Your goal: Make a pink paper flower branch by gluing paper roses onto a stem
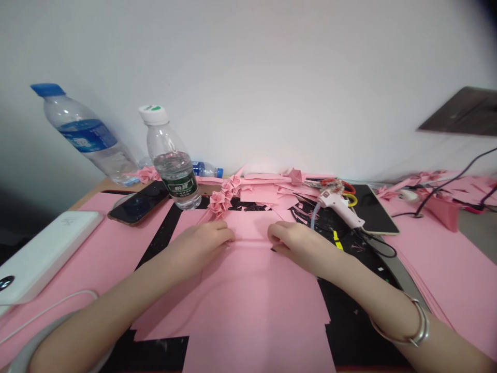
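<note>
Head view: the left hand and right hand lie on a pink paper sheet, with a narrow gap between their fingertips. The sheet runs under both hands and toward the person, and a crease crosses it just ahead of and between the hands. Both hands are curled, with the fingers bent down onto the paper. Neither is spread flat, but it is impossible to tell whether they pinch the crease or only press on it.

The sheet lies on a black cutting mat, which sits on a wooden worktop. A bangle circles the right wrist. Just beyond the hands are pink paper roses and a heap of pink strips. Beyond the right hand are a white glue gun, scissors with red and yellow handles, and a black tablet. To the left are a phone and a white power bank, both well beside the left hand. An upright, white-capped water bottle stands near the phone, and a tilted, blue-capped bottle leans toward the wall. More pink sheets lie to the right.
</note>
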